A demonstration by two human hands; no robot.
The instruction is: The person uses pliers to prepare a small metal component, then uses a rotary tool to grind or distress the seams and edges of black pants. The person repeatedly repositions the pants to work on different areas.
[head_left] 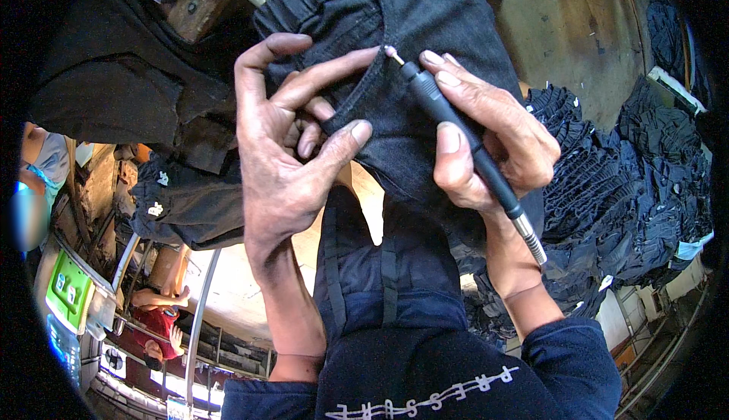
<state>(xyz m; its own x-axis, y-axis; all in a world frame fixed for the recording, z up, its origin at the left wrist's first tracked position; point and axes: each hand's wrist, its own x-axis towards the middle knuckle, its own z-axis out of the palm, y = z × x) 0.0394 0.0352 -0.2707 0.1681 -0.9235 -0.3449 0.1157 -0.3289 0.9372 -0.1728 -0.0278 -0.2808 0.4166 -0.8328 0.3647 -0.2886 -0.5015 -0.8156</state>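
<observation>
R hand [509, 135] grips blk tool [490, 175], tip at pocket edge [363, 92] of dk pants [452, 17], ctr; L hand [281, 143] part-curled on edge, index nr tip. Clothes pile [607, 184] to R.

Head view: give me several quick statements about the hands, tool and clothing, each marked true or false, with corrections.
1. The right hand holds a black pen-shaped tool. True.
2. The left hand also grips the tool. False: only the right hand holds it; the left hand is at the curved pocket edge.
3. The dark garment has a gathered waistband. True.
4. The tool's tip is far from the left hand. False: it is right beside the left index fingertip.
5. A person in red shows at the picture's lower right. False: lower left.
</observation>
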